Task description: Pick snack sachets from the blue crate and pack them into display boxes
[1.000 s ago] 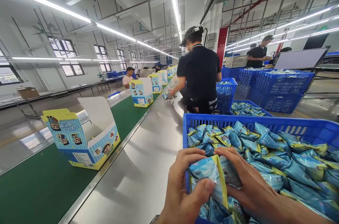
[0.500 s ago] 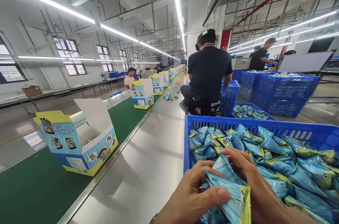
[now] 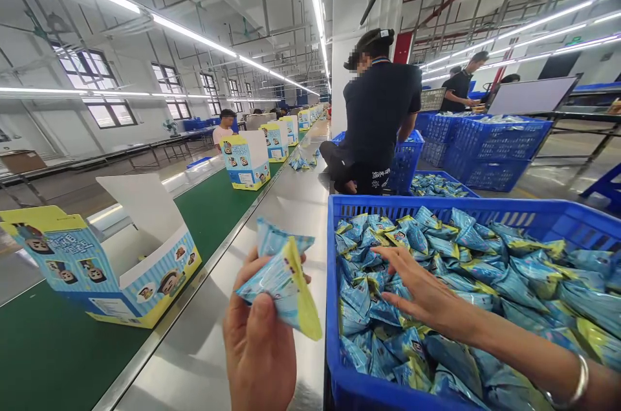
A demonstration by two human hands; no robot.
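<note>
left hand (image 3: pixel 257 340) clamped on two foil packets (image 3: pixel 284 278); right hand (image 3: pixel 422 288) open, fingers apart above one blue crate (image 3: pixel 388 204).

The left forearm (image 3: pixel 259 378) runs off the bottom edge.

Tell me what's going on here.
A person's left hand grips blue-and-yellow foil sachets, while the right hand sits low over a heap of the same sachets in a blue plastic crate. An open printed carton stands on the green conveyor belt to the left. A co-worker sits beyond the crate.
</note>
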